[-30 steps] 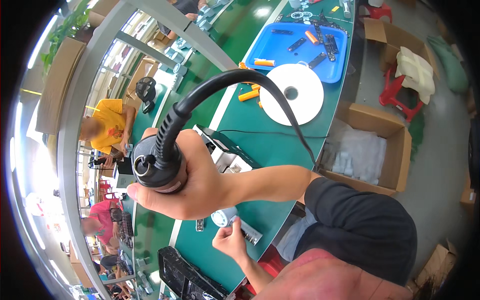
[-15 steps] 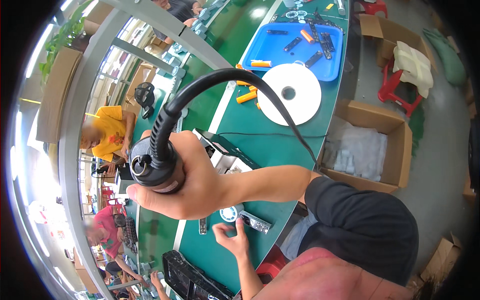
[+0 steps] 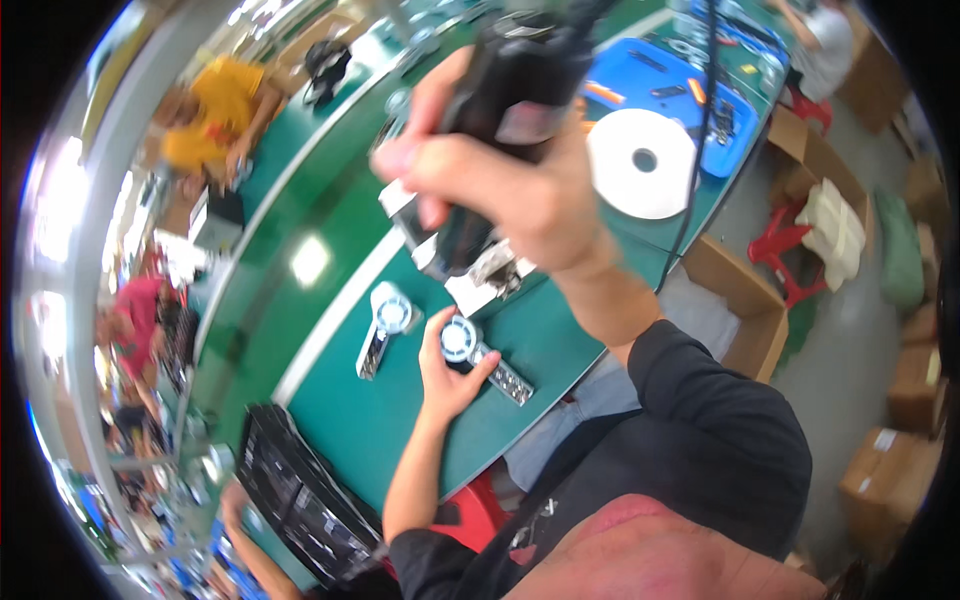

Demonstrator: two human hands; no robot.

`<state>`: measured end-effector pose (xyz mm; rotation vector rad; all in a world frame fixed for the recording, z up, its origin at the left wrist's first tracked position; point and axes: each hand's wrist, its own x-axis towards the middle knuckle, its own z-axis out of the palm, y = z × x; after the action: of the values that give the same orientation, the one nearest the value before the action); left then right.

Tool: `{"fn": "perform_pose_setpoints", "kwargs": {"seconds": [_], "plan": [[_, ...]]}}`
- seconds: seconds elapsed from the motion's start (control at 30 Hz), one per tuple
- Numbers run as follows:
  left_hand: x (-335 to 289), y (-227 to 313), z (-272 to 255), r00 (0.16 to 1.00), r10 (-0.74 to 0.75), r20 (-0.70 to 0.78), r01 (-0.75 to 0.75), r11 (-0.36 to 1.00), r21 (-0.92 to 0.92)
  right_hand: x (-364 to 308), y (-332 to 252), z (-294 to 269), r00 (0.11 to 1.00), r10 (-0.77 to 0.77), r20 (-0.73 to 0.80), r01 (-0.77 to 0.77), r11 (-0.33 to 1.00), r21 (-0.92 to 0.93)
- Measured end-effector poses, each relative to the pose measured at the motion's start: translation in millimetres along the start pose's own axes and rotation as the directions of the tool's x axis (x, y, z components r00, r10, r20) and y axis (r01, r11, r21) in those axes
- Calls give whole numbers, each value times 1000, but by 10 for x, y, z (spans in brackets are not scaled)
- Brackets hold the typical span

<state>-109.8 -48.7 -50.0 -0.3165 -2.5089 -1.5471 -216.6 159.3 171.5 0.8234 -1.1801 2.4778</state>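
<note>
My right hand (image 3: pixel 500 180), raised close to the camera, grips a black corded electric screwdriver (image 3: pixel 505 95). Its lower tip is blurred. Below, my left hand (image 3: pixel 450 375) is closed around a handheld fan (image 3: pixel 458 340) on the green table, thumb on one side and fingers on the other. That fan has a round grey-blue slotted head, and its handle is open, showing the parts inside. To the left lies a second, similar fan (image 3: pixel 391 312), touched by neither hand. Under the screwdriver, a white box (image 3: pixel 475 295) with small parts in it is partly hidden.
A white disc-shaped reel (image 3: pixel 645 185) stands beside a blue tray (image 3: pixel 625 65) with black and orange parts. A black bin (image 3: pixel 300 500) sits at the near left. An open cardboard box (image 3: pixel 735 290) is past the table's right edge. Co-workers sit across the table.
The view has shifted. My right hand has moved up and right with the screwdriver, now seen from its side. My left hand, earlier loosely beside the fan, has closed around it.
</note>
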Motion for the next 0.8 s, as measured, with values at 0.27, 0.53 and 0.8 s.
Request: {"fn": "perform_pose_setpoints", "kwargs": {"seconds": [0.27,0.53,0.8], "plan": [[36,-108,-37,987,152,48,-147,985,-92,-76,284,-130,978,28,205,28,965,-262],[-20,-148,-62,988,146,54,-139,983,-122,96,401,-451,940,155,304,-101,977,-188],[24,-172,-64,980,190,60,-184,978,-101,-97,513,-116,971,94,219,-12,938,-346]]}}
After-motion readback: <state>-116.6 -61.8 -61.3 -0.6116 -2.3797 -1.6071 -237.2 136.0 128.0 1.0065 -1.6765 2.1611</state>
